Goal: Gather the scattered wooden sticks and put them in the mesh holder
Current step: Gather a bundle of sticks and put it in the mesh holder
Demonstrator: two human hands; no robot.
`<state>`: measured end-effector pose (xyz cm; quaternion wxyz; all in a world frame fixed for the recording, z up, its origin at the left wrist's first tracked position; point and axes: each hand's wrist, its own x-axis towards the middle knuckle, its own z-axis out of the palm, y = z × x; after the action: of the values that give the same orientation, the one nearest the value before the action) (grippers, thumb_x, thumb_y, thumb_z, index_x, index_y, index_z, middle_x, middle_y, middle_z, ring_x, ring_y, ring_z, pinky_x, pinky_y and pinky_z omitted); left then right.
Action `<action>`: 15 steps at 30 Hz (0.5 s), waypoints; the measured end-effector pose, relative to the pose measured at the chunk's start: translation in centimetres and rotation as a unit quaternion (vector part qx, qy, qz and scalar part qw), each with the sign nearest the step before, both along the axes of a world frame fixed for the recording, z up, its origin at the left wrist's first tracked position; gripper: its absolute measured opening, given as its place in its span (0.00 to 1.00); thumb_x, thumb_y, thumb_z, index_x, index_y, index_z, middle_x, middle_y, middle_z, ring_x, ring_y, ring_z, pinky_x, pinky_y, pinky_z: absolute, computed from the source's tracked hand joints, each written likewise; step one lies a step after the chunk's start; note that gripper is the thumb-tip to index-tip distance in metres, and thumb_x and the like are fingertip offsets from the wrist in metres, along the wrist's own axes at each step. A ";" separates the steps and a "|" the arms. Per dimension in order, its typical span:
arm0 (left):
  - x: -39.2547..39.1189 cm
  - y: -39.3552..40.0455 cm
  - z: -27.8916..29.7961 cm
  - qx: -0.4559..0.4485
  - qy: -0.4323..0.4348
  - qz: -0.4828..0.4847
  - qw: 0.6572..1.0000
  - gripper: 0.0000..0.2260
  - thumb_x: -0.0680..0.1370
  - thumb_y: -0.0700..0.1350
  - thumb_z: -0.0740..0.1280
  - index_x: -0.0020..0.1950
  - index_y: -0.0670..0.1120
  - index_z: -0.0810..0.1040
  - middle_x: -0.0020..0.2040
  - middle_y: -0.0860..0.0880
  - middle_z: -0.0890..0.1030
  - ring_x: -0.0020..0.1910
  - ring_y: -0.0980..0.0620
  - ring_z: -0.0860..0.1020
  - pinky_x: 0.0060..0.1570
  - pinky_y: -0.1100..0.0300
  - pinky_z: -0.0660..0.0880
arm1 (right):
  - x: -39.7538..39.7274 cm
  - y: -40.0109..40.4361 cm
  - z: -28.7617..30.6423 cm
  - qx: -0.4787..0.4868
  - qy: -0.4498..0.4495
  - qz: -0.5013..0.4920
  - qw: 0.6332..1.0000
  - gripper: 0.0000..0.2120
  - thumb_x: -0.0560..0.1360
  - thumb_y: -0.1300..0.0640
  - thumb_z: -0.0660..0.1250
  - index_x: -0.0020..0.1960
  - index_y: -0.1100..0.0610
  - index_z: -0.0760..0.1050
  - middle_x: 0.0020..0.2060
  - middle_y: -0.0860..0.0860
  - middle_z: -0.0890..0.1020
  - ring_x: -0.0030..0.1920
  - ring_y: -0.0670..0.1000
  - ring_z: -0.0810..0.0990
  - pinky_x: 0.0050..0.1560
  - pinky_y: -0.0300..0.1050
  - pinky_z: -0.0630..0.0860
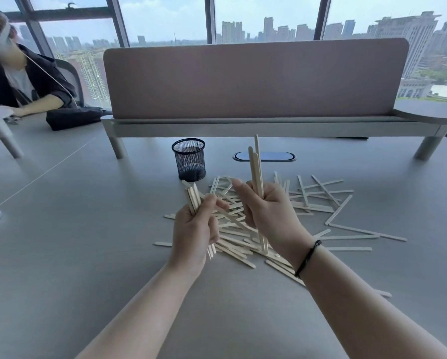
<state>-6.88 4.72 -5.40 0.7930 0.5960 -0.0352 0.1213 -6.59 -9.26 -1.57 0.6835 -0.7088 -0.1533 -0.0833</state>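
The left hand [195, 229] is closed around a small bundle of thin, pale, flat wooden sticks [318, 200], their tips fanning up and to the left; the right hand [266, 211] grips about 3 more, held nearly upright, with the thumb lifted free. Most of the sticks lie in a loose, criss-crossed heap on the grey table [87, 229], beneath and to the right of both hands; a few strays reach far out to the right and near the right forearm. The black cylindrical wire-mesh holder [189, 159] stands upright just beyond the far left edge of the heap, and it looks empty, though its floor is hard to read through the mesh.

The likeliest trouble is a spill; neither bundle is squared, so uneven ends could catch on the holder's rim and scatter back onto the table. The holder seems light; a push from long sticks entering at a slant could tip it. The left bundle looks loosely pinched, with 1 stick angled across the fingers; it may slide out in transit. Reaching into the tangle with full hands risks flicking strays further off.
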 end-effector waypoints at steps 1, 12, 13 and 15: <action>0.2 0.2 0.1 -0.023 0.010 0.015 1.000 0.15 0.83 0.42 0.62 0.38 0.42 0.78 0.31 0.35 0.77 0.19 0.52 0.57 0.26 0.61 0.52 | 0.0 -0.1 -0.2 -0.002 0.001 -0.010 1.000 0.28 0.80 0.50 0.66 0.30 0.65 0.60 0.23 0.55 0.63 0.25 0.53 0.59 0.28 0.52 0.57; 0.0 0.3 -0.9 0.218 -0.095 0.055 0.970 0.30 0.80 0.59 0.66 0.30 0.37 0.65 0.23 0.39 0.65 0.23 0.50 0.64 0.25 0.54 0.63 | -0.1 -0.5 -2.5 -0.004 0.031 -0.062 0.998 0.29 0.78 0.51 0.69 0.29 0.64 0.59 0.23 0.58 0.63 0.23 0.53 0.62 0.27 0.56 0.67; -0.1 0.2 -0.9 0.224 -0.101 0.048 0.968 0.30 0.81 0.58 0.66 0.30 0.36 0.69 0.22 0.40 0.69 0.22 0.51 0.68 0.26 0.56 0.67 | -0.1 -0.5 -2.5 -0.006 0.032 -0.061 0.998 0.28 0.78 0.51 0.69 0.29 0.63 0.59 0.23 0.58 0.62 0.23 0.54 0.62 0.27 0.55 0.67; -0.2 0.0 -0.7 0.212 -0.101 0.032 0.971 0.26 0.79 0.55 0.67 0.34 0.33 0.74 0.23 0.40 0.72 0.21 0.52 0.71 0.25 0.60 0.69 | 0.0 -0.4 -2.6 -0.008 0.037 -0.060 0.997 0.29 0.78 0.50 0.69 0.31 0.65 0.58 0.24 0.61 0.60 0.24 0.60 0.59 0.25 0.55 0.64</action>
<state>-7.13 4.74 -6.10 0.6367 0.7359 -0.1209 0.1963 -6.56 -9.65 -4.21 0.6770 -0.7246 -0.0853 -0.0965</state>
